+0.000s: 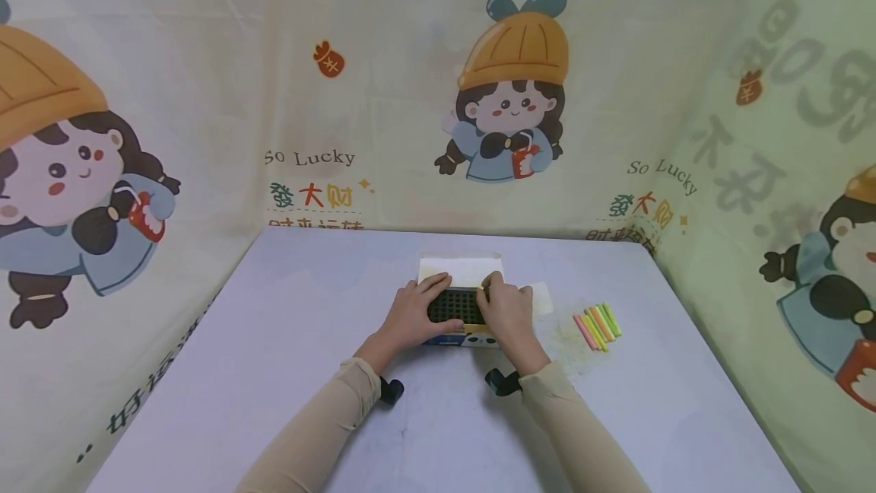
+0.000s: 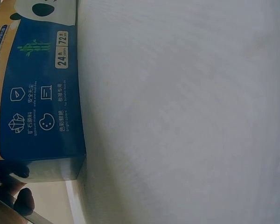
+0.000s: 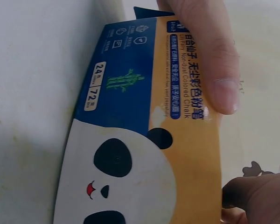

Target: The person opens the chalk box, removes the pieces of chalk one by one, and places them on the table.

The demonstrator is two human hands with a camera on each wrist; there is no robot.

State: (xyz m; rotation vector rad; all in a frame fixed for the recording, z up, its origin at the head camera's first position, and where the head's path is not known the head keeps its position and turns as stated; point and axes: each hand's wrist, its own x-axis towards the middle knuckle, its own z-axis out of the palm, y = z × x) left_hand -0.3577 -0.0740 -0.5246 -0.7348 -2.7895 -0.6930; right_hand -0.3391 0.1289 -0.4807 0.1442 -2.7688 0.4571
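Note:
A box of colored chalk (image 1: 481, 339) stands on the table with its lid flap (image 1: 460, 268) raised at the back. Its front, printed with a panda (image 3: 126, 172), is blue, white and orange. Inside lies a black insert (image 1: 455, 304) with rows of holes. My left hand (image 1: 412, 313) grips the box's left end, its thumb along the front edge. Over the box's right end my right hand (image 1: 508, 314) has curled fingers, pinching a small yellowish chalk stick (image 1: 480, 290) that is mostly hidden. Dark fingertips (image 2: 24, 201) show beside the box's end in the left wrist view.
Several pink, yellow, orange and green chalk sticks (image 1: 598, 327) lie in a row to the right of the box. A pale sheet (image 1: 541, 300) lies behind my right hand. Yellowish dust marks the white table (image 1: 308, 287). Printed cloth (image 1: 397, 97) hangs around it.

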